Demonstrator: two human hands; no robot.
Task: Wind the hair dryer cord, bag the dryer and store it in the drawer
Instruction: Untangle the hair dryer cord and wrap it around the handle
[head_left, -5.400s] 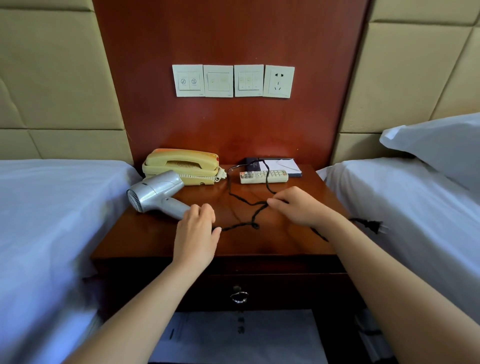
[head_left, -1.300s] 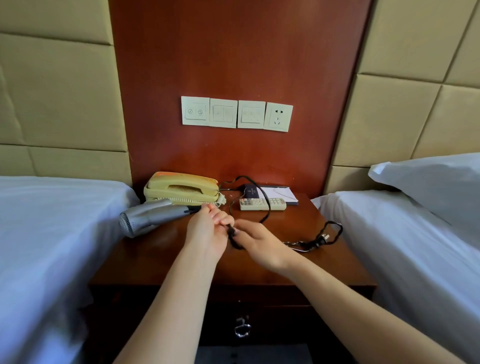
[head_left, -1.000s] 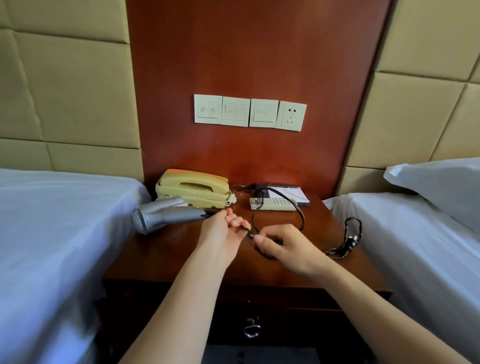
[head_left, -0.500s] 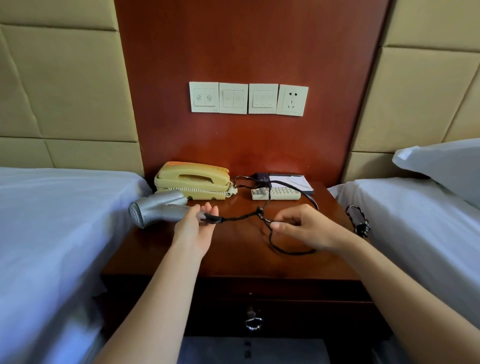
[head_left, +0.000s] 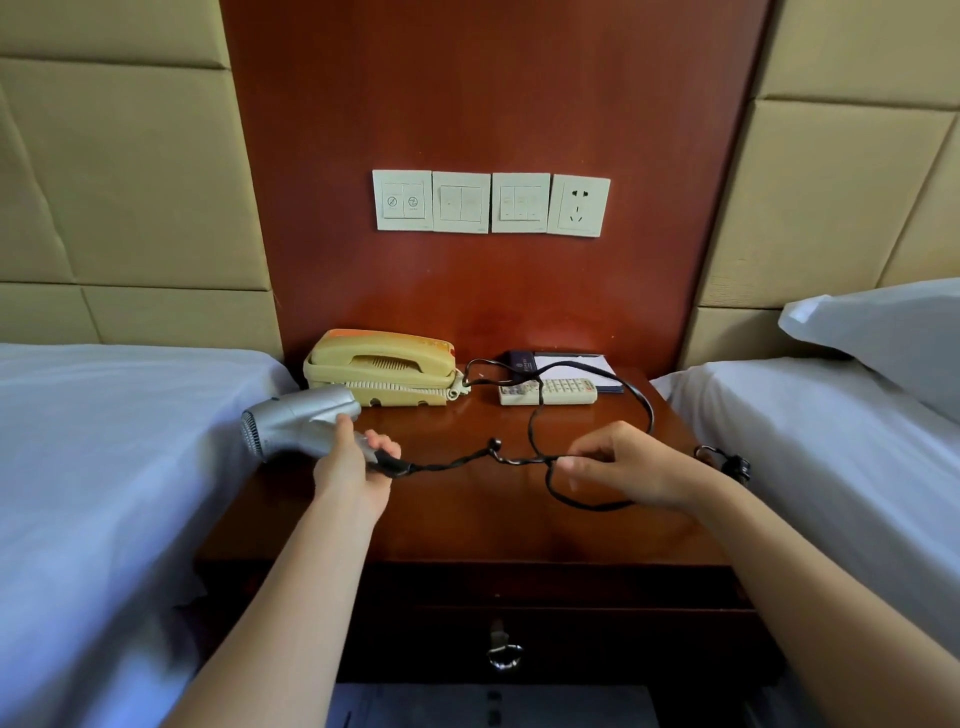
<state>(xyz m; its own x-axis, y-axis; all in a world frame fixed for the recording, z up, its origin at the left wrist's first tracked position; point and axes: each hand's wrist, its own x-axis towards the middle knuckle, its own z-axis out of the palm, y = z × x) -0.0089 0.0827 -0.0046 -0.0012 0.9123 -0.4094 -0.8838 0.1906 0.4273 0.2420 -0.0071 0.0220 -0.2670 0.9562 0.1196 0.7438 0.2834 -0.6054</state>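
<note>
The silver hair dryer is held just over the left edge of the wooden nightstand, nozzle end toward the left bed. My left hand grips its handle. Its twisted black cord stretches rightward from the handle to my right hand, which pinches it between thumb and fingers. Past that hand the cord loops back over the remote and down near the front of the tabletop. The plug lies at the nightstand's right edge. The drawer below is closed, with a metal pull.
A yellow telephone, a white remote and a notepad sit at the back of the nightstand. White beds flank it on both sides, with a pillow at right. Switches and a socket are on the wall panel.
My hands, together at the dryer handle a second ago, have drawn apart. The right hand has pulled the cord out to the right, so it now stretches taut between them.
</note>
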